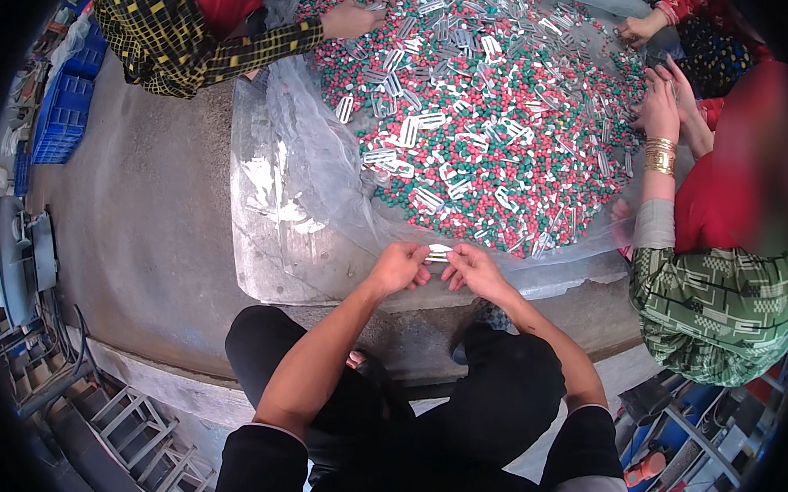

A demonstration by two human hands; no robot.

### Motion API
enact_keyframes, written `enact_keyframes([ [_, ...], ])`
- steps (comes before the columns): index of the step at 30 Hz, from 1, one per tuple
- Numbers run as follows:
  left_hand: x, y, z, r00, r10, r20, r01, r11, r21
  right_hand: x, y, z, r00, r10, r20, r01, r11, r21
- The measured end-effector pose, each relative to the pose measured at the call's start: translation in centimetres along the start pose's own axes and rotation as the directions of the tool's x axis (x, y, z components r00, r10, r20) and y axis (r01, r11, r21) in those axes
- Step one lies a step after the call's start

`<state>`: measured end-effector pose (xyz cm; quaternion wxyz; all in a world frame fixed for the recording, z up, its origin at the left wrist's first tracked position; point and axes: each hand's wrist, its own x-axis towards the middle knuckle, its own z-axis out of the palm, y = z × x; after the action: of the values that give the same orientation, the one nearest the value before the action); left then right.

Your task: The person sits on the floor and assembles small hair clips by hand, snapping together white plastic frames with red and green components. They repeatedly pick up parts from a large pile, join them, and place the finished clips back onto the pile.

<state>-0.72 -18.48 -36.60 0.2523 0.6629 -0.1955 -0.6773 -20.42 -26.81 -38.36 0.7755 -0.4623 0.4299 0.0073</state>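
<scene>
green, pink and white pieces [490, 117] heaped on clear plastic sheet [308, 179]; blue crates [62, 113].

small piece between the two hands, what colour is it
White, it seems; the small piece is pinched between the left hand and right hand, seen in the head view.

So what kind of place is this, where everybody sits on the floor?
Probably a small workshop floor where parts get sorted by hand. A big pile of red, green and white pieces lies on a clear plastic sheet, blue crates stand to the side, and both hands, left hand and right hand, hold a white piece.
</scene>
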Motion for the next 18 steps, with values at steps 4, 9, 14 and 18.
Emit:
enact_keyframes([
  [4,0.6,-1.4,-0.6,0.996,-0.076,0.036,0.078,0.996,-0.037,0.7,1.1,-0.3,1.000,0.002,0.031,-0.003,1.000,0.019],
  [9,0.2,-2.6,-0.3,0.998,-0.021,0.062,0.023,0.999,-0.041,0.7,1.3,-1.1,0.991,0.000,0.132,0.002,1.000,-0.021],
  [14,0.1,-3.3,0.0,0.996,-0.011,0.084,0.018,0.996,-0.088,0.6,1.2,-1.3,0.987,0.017,0.160,-0.009,0.999,-0.052],
  [18,-0.2,-3.2,0.5,0.997,-0.069,0.034,0.073,0.990,-0.124,0.7,1.1,-1.3,0.990,0.030,0.134,-0.023,0.998,-0.050],
])
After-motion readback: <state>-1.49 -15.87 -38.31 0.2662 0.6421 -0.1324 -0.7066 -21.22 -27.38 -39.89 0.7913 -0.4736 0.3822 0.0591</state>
